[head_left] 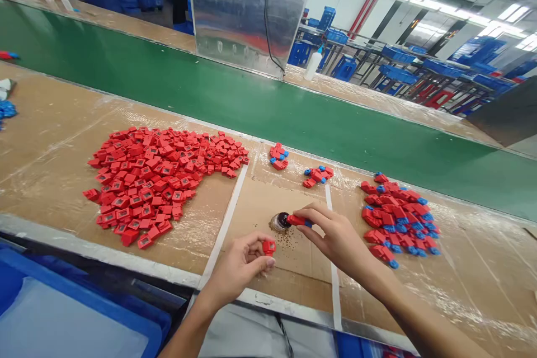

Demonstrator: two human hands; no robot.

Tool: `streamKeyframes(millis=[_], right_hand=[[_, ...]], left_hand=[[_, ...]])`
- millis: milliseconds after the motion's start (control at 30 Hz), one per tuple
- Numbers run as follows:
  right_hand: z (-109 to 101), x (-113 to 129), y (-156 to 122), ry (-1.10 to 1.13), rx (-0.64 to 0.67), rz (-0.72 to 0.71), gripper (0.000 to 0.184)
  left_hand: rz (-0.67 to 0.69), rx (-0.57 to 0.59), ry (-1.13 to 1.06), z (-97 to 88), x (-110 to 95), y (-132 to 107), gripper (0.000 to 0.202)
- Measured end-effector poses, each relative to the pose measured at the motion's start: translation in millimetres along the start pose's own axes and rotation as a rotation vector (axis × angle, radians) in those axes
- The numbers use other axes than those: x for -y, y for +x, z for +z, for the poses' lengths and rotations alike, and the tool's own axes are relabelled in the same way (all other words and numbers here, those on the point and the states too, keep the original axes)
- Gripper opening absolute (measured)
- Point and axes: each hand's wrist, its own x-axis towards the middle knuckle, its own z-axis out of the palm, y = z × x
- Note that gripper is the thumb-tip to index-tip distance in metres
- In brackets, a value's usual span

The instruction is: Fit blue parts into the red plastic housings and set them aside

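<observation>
My left hand pinches a small red plastic block with a square opening, just above the cardboard mat. In my right hand is a red piece with a blue end, held between thumb and fingertips. Its red tip is at a small clear jar with a dark top; I cannot tell whether they touch. Small brown grains lie scattered around the jar. To the left spreads a large heap of red blocks. On the right lies a pile of red-and-blue pieces.
Two small clusters of red-and-blue pieces lie behind the jar. Beyond runs a green conveyor belt, with a metal panel and a white bottle past it. A blue bin stands at the lower left.
</observation>
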Motion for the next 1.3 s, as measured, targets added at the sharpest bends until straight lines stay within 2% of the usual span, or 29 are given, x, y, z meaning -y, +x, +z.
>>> streamKeyframes(millis=[333, 633, 933, 1133, 1300], right_hand=[[-1.7, 2.1, 3.7, -0.037, 0.075, -0.024, 0.013], [-4.1, 10.0, 9.2, -0.127, 0.089, -0.043, 0.018], [-11.7, 23.8, 2.0, 0.160, -0.078, 0.087, 0.013], [2.1, 43.9, -12.2, 0.341, 0.002, 0.094, 0.016], [12.7, 45.9, -15.2, 0.358, 0.026, 0.106, 0.015]], left_hand=[[0.027, 0.005, 0.016, -1.3, -2.0, -2.7, 0.019], [0.032, 0.003, 0.004, -2.0, -4.3, -1.6, 0.024], [0.037, 0.031, 0.021, -2.4, -3.4, -2.6, 0.021], [0.074, 0.061, 0.066, -2.5, -3.7, -2.8, 0.023], [0.077, 0.065, 0.076, -1.0, -6.3, -3.3, 0.029]])
